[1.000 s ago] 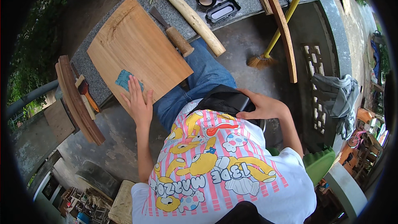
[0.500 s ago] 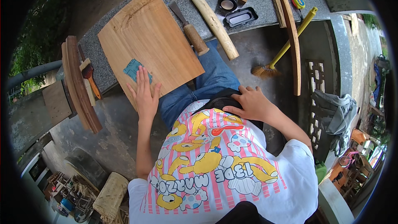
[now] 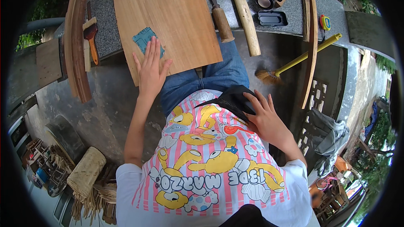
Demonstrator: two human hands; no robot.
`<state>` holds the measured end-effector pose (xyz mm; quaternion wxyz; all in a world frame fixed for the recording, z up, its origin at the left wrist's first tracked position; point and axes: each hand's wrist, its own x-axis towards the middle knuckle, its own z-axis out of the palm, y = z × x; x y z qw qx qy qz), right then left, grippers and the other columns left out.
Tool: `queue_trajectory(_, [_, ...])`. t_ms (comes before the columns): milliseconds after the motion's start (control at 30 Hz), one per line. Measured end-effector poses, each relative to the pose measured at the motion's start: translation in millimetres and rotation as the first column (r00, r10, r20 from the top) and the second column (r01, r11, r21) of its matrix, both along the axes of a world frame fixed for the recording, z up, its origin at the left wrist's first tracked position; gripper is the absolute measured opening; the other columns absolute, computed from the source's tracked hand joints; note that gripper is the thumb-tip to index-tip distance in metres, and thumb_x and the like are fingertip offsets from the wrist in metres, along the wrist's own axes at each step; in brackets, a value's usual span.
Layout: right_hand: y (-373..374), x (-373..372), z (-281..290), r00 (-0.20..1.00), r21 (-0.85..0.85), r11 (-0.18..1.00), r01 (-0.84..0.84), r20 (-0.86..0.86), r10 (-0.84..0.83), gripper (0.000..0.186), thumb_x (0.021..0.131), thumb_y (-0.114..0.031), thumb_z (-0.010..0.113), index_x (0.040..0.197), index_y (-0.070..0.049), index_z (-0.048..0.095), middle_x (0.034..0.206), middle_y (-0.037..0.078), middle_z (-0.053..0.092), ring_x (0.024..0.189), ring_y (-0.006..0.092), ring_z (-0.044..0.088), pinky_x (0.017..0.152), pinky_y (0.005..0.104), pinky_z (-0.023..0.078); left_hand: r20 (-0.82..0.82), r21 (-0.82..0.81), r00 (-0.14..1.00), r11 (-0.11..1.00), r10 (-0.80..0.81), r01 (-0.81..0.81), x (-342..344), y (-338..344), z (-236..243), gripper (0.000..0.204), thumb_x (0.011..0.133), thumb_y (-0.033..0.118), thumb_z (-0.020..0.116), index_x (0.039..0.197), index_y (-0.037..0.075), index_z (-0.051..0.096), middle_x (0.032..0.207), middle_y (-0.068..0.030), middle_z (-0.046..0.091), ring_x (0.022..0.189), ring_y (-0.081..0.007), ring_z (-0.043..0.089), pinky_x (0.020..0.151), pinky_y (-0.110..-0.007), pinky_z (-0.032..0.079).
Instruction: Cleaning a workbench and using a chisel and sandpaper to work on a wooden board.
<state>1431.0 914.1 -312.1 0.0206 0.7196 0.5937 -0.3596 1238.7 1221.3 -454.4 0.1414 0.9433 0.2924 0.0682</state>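
Observation:
My left hand (image 3: 151, 73) lies with its fingers stretched out on a teal sheet (image 3: 144, 38), which looks like sandpaper. The sheet rests on the left part of a pale wooden board (image 3: 181, 21), and the hand covers its lower right corner. One end of the board sits on the stone tabletop, the other over my jeans (image 3: 233, 61). At my right hip, my right hand (image 3: 269, 122) has its fingers apart against a black fabric piece (image 3: 236, 100), touching its edge. Part of that fabric is hidden under the hand.
Right of the board lie a chisel (image 3: 221, 23), a hammer handle (image 3: 244, 14), a black tray (image 3: 272, 18) and a tape measure (image 3: 325, 22). Curved wood strips (image 3: 78, 54) and a paintbrush (image 3: 91, 40) are at left. A long curved strip (image 3: 312, 46) overhangs the table; a yellow-handled broom (image 3: 294, 62) leans nearby.
The view has turned, so the table tools sit higher and the hammer head is out of the picture. My right fingers have spread, and the black fabric has shifted. My left hand stays on the sheet.

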Motion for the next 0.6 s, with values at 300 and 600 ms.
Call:
queue_trajectory(300, [14.9, -0.6, 12.8, 0.985, -0.011, 0.985, -0.172, -0.016, 0.172, 0.024, 0.084, -0.01, 0.06, 0.1, 0.003, 0.072, 0.141, 0.012, 0.049, 0.142, 0.0314, 0.033, 0.116, 0.059, 0.023, 0.046, 0.006, 0.999, 1.0, 0.006, -0.006, -3.0, -1.6, -6.6, 0.069, 0.099, 0.041, 0.05, 0.154, 0.008, 0.027, 0.16, -0.0086, 0.028, 0.148, -0.0235, 0.027, 0.117, -0.061, 0.001])
queue_trajectory(600, [19.4, 0.7, -1.0, 0.945, -0.009, 0.976, -0.215, -0.253, 0.206, 0.026, 0.082, -0.004, 0.057, 0.102, 0.011, 0.064, 0.131, 0.025, 0.056, 0.141, 0.0366, 0.036, 0.119, 0.0543, 0.021, 0.105, 0.002, 0.994, 1.0, 0.031, -0.031, -2.6, -2.7, -9.5, 0.066, 0.099, 0.042, 0.049, 0.154, 0.011, 0.029, 0.16, -0.0073, 0.029, 0.147, -0.022, 0.028, 0.117, -0.06, 0.002])
